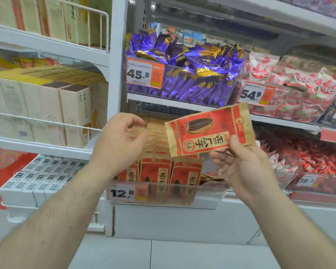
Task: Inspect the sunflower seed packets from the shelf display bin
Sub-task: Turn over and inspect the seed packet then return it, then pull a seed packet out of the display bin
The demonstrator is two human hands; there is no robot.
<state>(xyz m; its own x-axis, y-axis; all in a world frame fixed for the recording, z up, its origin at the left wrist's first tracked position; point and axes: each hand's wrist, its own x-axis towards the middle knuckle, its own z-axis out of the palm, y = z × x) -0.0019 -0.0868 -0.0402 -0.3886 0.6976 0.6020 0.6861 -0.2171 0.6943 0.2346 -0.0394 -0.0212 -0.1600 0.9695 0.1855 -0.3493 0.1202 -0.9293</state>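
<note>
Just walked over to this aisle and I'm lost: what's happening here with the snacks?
A person is checking sunflower seed packets. Their right hand holds one red and tan packet up, tilted, in front of the shelves. Their left hand hovers with loosely curled fingers over the clear display bin, where more of the same packets stand in rows behind a 12.8 price tag.

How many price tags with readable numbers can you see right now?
4: the 45.8 tag on the purple bin, 54.9 tag right of it, 12.8 tag on the seed bin, 19.8 tag lower right. Another is cut off.
</note>
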